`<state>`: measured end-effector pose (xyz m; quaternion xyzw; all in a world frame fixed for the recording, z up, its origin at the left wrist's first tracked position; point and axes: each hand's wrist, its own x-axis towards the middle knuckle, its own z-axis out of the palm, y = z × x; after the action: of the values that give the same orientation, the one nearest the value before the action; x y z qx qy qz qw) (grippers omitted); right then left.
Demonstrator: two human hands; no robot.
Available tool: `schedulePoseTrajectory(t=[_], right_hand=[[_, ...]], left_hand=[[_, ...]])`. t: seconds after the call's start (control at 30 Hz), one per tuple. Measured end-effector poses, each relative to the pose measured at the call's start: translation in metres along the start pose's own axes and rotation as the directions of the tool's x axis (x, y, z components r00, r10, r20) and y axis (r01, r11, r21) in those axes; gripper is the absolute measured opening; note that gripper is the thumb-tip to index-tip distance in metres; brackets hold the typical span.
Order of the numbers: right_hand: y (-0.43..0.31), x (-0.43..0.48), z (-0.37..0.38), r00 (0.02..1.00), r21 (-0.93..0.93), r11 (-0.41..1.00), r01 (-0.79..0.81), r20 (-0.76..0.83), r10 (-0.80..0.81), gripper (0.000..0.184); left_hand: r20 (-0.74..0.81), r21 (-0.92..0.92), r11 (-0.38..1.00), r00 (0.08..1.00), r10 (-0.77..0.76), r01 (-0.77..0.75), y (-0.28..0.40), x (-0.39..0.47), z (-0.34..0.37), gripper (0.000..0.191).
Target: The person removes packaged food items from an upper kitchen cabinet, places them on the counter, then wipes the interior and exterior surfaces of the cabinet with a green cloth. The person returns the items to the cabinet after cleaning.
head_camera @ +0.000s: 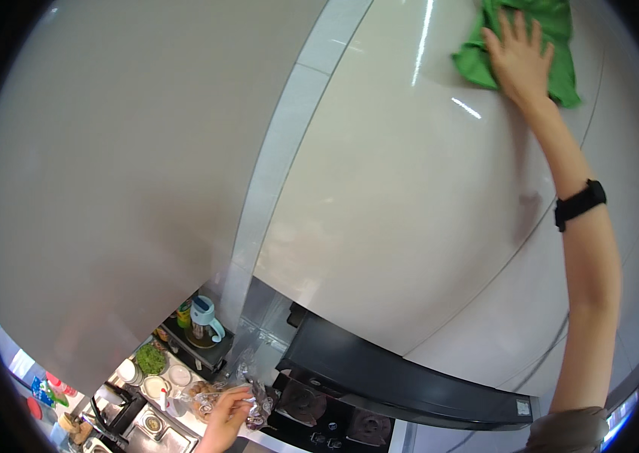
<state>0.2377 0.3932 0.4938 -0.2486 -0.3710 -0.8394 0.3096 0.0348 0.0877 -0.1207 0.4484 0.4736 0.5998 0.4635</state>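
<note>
My right hand (522, 65) is at the upper right, fingers spread, pressed flat on a green cloth (565, 73) that lies against a glossy beige cabinet door (387, 187). A black band (581, 205) circles that forearm. My left hand (227, 416) is low in the view, its fingers bent, in front of clear plastic bags (260, 405) beside the gas hob (302, 402). Whether its fingers hold anything cannot be told.
Below the cabinets juts a black range hood (398, 374). A blue-lidded jug (204, 317) stands on a dark shelf (214, 354). Further down are leafy greens (150, 359), white containers (156, 388) and a steel sink (169, 433). Another large cabinet panel (127, 170) fills the left.
</note>
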Motion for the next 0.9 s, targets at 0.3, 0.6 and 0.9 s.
schedulePoseTrajectory(t=[0.3,0.6,0.9], right_hand=[[-0.17,-0.154,-0.203,0.821,0.988,0.137,-0.069,0.134,-0.555,0.061],[0.021,-0.133,-0.112,0.769,0.796,0.589,0.138,0.289,-0.57,0.035],[-0.173,-0.021,-0.109,0.95,0.665,0.741,0.096,0.16,-0.267,0.056]], left_hand=[[0.195,0.039,0.999,0.98,0.025,-0.033,0.008,0.004,0.037,0.029],[-0.077,0.015,0.997,0.994,0.073,-0.072,-0.027,-0.027,-0.006,0.022],[-0.013,-0.065,0.998,1.0,0.022,-0.023,0.001,-0.033,0.006,0.024]])
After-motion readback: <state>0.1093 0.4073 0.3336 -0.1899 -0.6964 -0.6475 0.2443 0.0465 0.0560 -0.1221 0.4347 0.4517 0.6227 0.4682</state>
